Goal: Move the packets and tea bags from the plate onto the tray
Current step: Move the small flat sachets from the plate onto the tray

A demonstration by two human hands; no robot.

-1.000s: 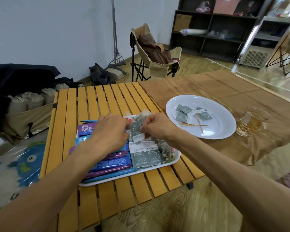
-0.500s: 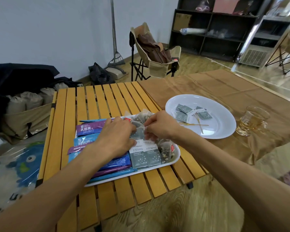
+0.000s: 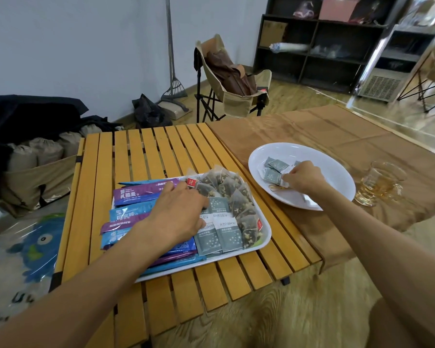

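Observation:
A white tray (image 3: 265,241) on the slatted wooden table holds blue and purple stick packets (image 3: 133,194), grey-green sachets (image 3: 219,237) and several mesh tea bags (image 3: 226,184). My left hand (image 3: 178,214) lies on the tray, fingers resting on the packets and sachets. To the right, a white plate (image 3: 337,177) holds a few grey-green sachets (image 3: 274,169) and a thin yellow stick. My right hand (image 3: 303,178) is over the plate, fingertips pinching the white edge of a sachet there.
A glass mug of tea (image 3: 379,183) stands right of the plate on the brown cloth (image 3: 299,129). Behind the table are a folding camp chair (image 3: 231,79), a dark shelf unit (image 3: 319,49) and a canvas box of sacks (image 3: 35,167) at left.
My right hand left the tray and moved right to the plate, where it now pinches a sachet. My left hand stays on the tray.

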